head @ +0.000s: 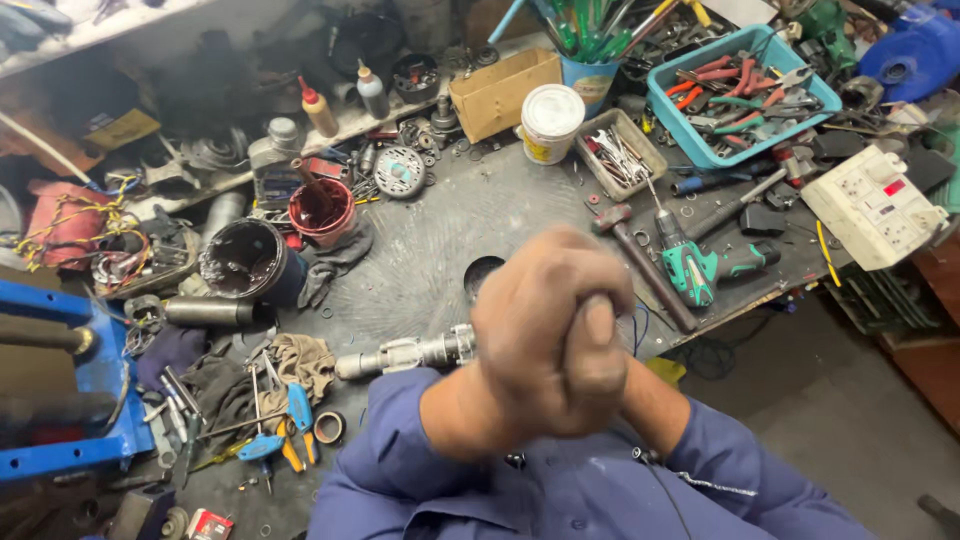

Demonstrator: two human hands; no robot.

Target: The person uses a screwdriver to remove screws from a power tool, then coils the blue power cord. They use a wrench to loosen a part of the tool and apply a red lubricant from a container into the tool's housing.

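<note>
Hands of the person were the centre of the picture: the left hand [535, 320] and the right hand [600, 345] were pressed together in front of the chest, fingers folded over each other, above the near edge of the dark metal workbench [440, 240]. I could not tell if something small was kept between the palms; nothing showed out of them. Both blue sleeves [400, 440] came up from the bottom of the view. Just beside the left hand, on the bench, lay a grey metal motor shaft assembly [405, 355], its right end hidden behind the hands. To the right of the hands, near but not touching, lay a green cordless drill [705, 265] and a hammer with a dark handle [645, 265]. Behind the hands there was a round hole [483, 275] in the bench plate. Farther back stood a white plastic jar [551, 122], a cardboard box [503, 92], a small grey tray of bits [625, 152] and a blue plastic basket with pliers [735, 95]. On the left side stood a red cup [322, 212] and a black can [248, 262], with dirty rags [300, 362] and blue-handled pliers [297, 420] closer to the person. A white power strip [872, 205] lay at the right edge.
</note>
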